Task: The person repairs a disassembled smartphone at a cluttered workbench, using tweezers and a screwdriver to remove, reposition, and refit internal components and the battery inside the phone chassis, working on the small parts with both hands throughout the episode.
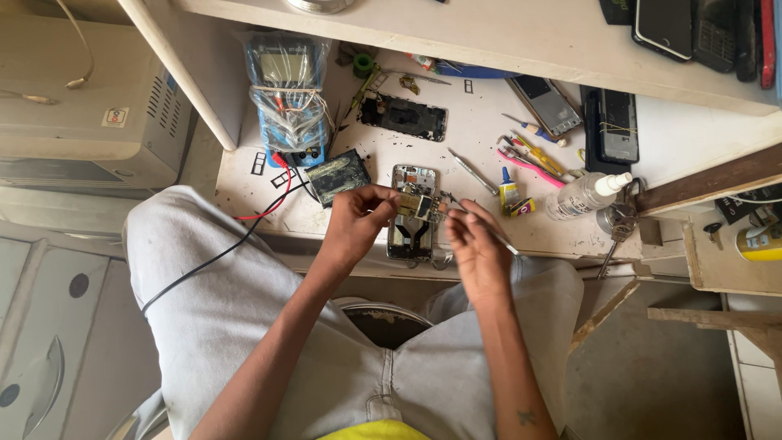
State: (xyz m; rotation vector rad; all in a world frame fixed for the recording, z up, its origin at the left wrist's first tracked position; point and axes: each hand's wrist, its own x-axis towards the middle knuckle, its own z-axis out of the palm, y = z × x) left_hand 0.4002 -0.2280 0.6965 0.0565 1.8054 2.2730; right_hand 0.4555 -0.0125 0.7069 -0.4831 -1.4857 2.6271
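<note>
Left hand (352,222) pinching small circuit board (417,202), grip clamped on it, holding it just above opened phone (411,216) lying on tabletop (481,134). Right hand (476,244) gripping thin metal tool (489,231), fingers closed on it, tip pointing at board. Risk: tool slipping, scratching board or tearing thin connector; board dropping onto phone if pinch loosens. Board looking small, yellowish, metal parts showing; details too tiny. Nearby: battery (338,175), multimeter (287,94) in plastic bag, spray bottle (582,195), glue tube (508,189).

blue multimeter (287,94), spray bottle (585,195), glue bottle (508,191) on bench.
</note>
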